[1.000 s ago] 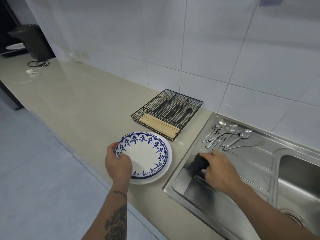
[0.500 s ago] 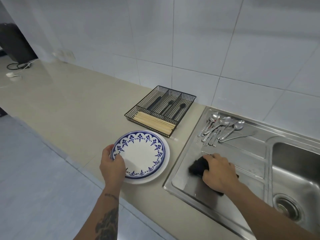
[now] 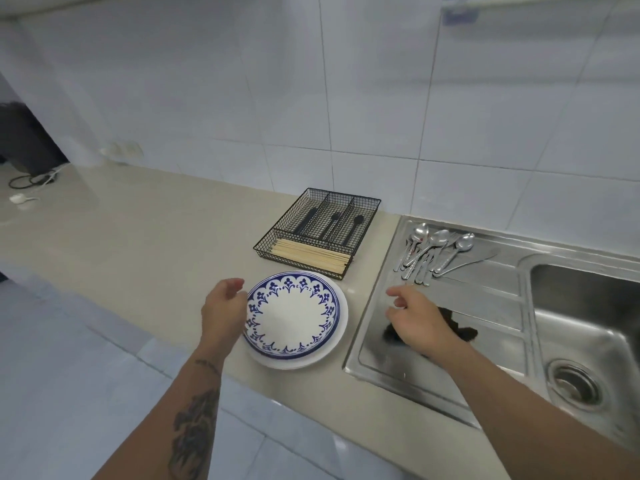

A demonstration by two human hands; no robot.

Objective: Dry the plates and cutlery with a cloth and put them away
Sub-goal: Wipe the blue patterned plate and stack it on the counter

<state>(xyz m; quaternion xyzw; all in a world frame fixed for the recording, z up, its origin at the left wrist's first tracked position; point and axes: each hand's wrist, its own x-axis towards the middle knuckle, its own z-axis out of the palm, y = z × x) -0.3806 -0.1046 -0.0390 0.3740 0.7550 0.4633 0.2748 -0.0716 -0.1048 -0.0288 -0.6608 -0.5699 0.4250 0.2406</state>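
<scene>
Left hand (image 3: 223,308), fingers loosely curled and grasping nothing, sits at nine o'clock of the plates (image 3: 294,318). Right hand (image 3: 414,315), relaxed, covers the dark cloth (image 3: 459,329); spoons (image 3: 429,252) at twelve, bowls pointing away.

Left hand (image 3: 223,308) beside 2 stacked plates (image 3: 294,318) on the counter (image 3: 138,244). Right hand (image 3: 417,315) over a dark cloth (image 3: 460,329) on the drainboard (image 3: 485,289), near the spoons (image 3: 433,249).
</scene>
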